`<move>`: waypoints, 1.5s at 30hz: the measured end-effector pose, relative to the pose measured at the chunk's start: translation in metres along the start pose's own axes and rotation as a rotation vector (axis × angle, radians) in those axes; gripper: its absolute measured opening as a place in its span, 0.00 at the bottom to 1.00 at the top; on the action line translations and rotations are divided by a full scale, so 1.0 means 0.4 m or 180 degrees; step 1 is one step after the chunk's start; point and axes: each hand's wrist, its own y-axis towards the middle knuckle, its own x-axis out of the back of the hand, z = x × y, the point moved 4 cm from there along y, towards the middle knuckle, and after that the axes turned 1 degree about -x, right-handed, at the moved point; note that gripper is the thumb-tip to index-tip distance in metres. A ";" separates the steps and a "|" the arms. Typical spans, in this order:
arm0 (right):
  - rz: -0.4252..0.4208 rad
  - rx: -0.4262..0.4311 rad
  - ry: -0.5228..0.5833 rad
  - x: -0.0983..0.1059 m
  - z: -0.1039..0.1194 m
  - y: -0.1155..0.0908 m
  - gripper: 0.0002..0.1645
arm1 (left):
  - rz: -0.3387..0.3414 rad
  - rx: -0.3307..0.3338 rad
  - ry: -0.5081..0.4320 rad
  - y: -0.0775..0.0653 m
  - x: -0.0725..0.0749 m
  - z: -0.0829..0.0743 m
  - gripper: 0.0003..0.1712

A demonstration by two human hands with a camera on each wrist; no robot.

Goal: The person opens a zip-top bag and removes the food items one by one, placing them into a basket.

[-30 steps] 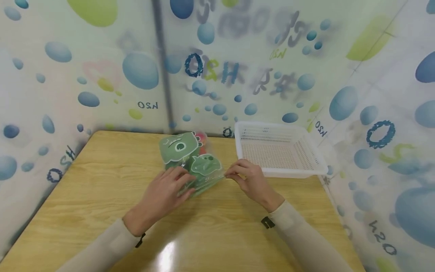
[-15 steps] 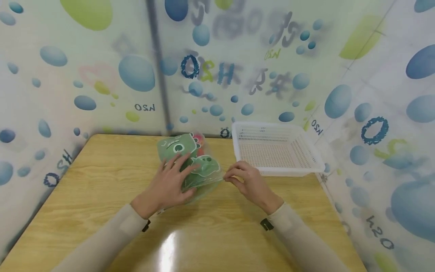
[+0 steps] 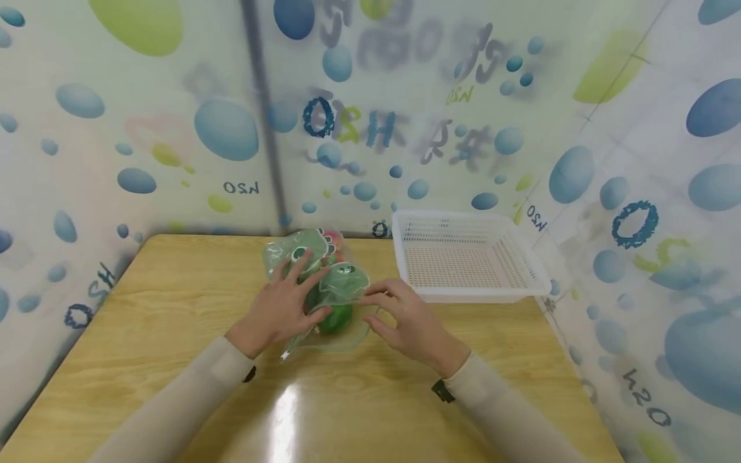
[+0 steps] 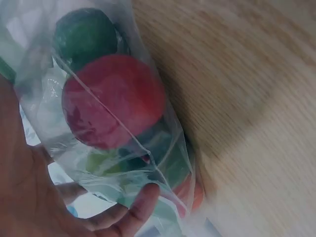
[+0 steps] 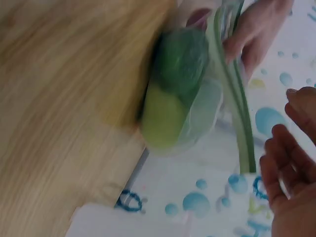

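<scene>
A clear zip bag (image 3: 343, 284) with green dinosaur prints lies on the table, filled with red, green and yellow-green fruit- or vegetable-like pieces. My left hand (image 3: 274, 312) rests over its left side, fingers spread. Through the plastic in the left wrist view, a large red round piece (image 4: 113, 101) shows beside a dark green one (image 4: 84, 34). My right hand (image 3: 413, 321) is at the bag's right edge; in the right wrist view its loosely bent fingers (image 5: 281, 153) are apart from the green zip strip (image 5: 232, 94). A yellow-green piece (image 5: 162, 118) sits near the bag's end.
A white perforated plastic basket (image 3: 471, 296) stands behind and right of my right hand. The wooden table (image 3: 173, 289) meets a wall (image 3: 231, 71) printed with blue and green drops at the back. Another patterned wall (image 3: 654, 308) runs along the right.
My left hand has moved up and spread over the bag. The right hand's pinch on the bag's corner has loosened as it shifted left; the bag's near end now lies flatter, showing a green piece.
</scene>
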 end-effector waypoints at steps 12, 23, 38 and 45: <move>0.1017 -0.0013 -0.0258 -0.133 0.051 -0.003 0.18 | 0.0033 0.0416 0.0255 -0.002 0.010 0.043 0.52; 0.1392 -0.0948 -0.0427 -0.160 -0.006 -0.007 0.32 | 0.0031 0.0472 0.0078 -0.025 0.015 0.057 0.44; 0.1345 -0.1043 -0.0454 -0.181 -0.075 0.055 0.37 | 0.0073 0.0853 0.0282 -0.066 0.033 0.029 0.51; 0.1494 -0.1072 -0.0369 -0.189 -0.087 0.091 0.36 | 0.0030 0.1021 0.0630 -0.092 0.059 -0.013 0.52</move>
